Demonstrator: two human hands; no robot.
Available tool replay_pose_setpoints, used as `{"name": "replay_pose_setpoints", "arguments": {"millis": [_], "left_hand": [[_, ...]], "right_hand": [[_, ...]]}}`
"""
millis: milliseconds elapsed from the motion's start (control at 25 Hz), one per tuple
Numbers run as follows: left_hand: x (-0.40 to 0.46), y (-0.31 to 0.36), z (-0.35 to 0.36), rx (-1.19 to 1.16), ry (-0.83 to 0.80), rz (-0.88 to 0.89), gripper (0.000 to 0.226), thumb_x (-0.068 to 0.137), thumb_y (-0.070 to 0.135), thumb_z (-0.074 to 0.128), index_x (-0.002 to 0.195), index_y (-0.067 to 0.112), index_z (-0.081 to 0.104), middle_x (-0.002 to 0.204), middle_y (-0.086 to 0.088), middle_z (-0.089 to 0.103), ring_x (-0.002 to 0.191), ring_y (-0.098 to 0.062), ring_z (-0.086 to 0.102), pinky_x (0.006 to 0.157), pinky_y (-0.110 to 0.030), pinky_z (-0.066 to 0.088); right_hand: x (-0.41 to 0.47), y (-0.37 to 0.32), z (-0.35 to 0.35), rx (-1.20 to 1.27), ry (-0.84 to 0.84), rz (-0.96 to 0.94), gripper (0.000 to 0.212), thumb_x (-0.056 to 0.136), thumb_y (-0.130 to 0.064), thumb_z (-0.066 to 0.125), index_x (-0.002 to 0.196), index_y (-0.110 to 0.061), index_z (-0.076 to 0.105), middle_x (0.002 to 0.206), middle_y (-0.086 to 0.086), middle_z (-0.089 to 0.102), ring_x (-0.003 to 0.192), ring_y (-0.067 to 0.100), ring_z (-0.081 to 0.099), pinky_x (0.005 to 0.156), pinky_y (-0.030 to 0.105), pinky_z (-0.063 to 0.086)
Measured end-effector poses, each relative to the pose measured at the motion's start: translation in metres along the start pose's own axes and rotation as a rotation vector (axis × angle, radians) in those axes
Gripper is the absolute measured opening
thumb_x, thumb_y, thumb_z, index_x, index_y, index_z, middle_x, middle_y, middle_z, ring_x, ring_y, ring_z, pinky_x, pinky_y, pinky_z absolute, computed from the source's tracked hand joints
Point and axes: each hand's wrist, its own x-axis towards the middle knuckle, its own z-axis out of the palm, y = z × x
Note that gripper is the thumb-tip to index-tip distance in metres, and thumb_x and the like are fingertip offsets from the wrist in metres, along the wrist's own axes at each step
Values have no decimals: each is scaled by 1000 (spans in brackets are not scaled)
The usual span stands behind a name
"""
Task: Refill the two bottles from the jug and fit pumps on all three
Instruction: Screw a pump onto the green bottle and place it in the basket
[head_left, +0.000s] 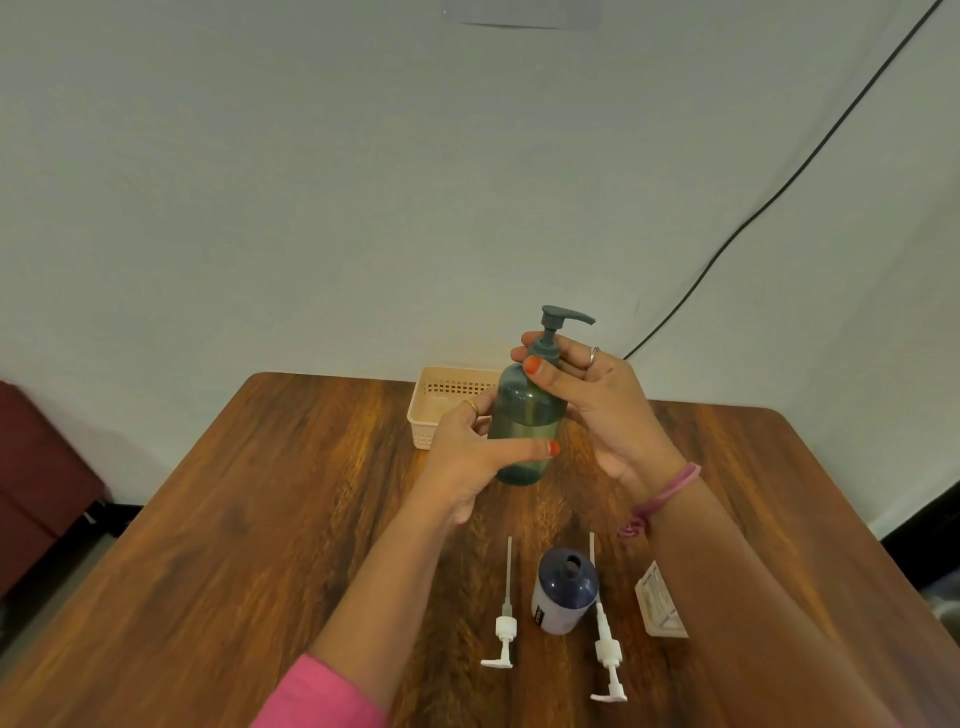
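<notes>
A grey-green translucent bottle (524, 415) with a matching pump (558, 319) on top is held upright above the wooden table (260, 493). My left hand (470, 447) grips its body. My right hand (582, 384) pinches the pump collar at the neck. Close to me stands a dark blue bottle (563, 590) with an open neck. One white pump (505, 618) lies to its left and another white pump (605, 644) to its right. A white-labelled container (660, 603) shows partly behind my right forearm.
A cream plastic basket (441, 405) stands at the table's far edge behind the held bottle. A black cable (779, 192) runs down the white wall. A dark red seat (41, 478) is off the left side.
</notes>
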Motion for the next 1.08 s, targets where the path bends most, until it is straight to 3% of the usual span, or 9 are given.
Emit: {"name": "replay_pose_setpoints", "arguments": {"millis": [200,320,440,560,640,720,840,960,1080], "left_hand": [[1,-2,2,31,40,27,73,59,16,89,125,21,58,117,2,64,110,-13,56,90,-34,53],[1,-3,0,49,37,28,80,56,21,90,128,22,56,119,2,63,113,-14,56,93,-36,53],[4,-3,-4,50,34,24,83,57,22,90,132,22,53,121,2,63,114,-13,57,95,-36,52],[8,-3,-9,51,43,37,75,65,14,86,131,22,52,119,4,64,112,-12,58,92,-30,51],[10,-4,-11,58,53,44,74,66,13,85,131,21,51,118,5,64,112,-11,58,91,-28,52],[11,-5,-12,58,55,51,67,69,12,83,128,22,52,113,10,64,107,-5,58,80,-16,51],[16,-9,-16,42,63,61,61,72,10,81,123,27,52,106,18,63,100,1,58,65,-7,47],[23,-14,-23,33,90,40,66,72,11,81,126,29,49,109,20,59,105,-3,57,70,-12,47],[32,-22,-35,48,91,19,84,68,14,85,139,27,41,129,11,55,118,-9,53,93,-28,51]], "right_hand": [[0,1,6,31,78,-14,29,82,-5,68,111,-9,67,101,2,74,94,10,70,72,19,54],[0,2,5,-49,35,-41,34,83,-9,68,117,-11,65,110,2,72,104,11,67,83,24,55],[1,7,-2,-180,-41,-43,60,71,-24,79,126,-18,56,116,-6,67,108,4,62,87,24,53],[0,21,-8,-373,-58,59,91,54,-44,88,132,-25,45,124,-6,62,114,12,59,92,34,52],[-1,30,-6,-422,-10,72,83,59,-40,86,128,-22,45,121,-4,62,108,12,63,87,29,55],[1,35,-1,-433,41,63,76,62,-38,86,125,-21,47,117,-3,64,100,11,66,81,27,57],[8,44,5,-468,85,53,79,56,-48,86,121,-23,49,113,-4,65,94,13,68,82,36,58],[16,54,13,-479,133,45,79,55,-49,85,122,-24,51,111,-6,67,92,12,69,80,37,59],[27,61,22,-519,182,26,69,63,-40,85,122,-22,53,110,-7,67,90,7,68,76,27,59]]}}
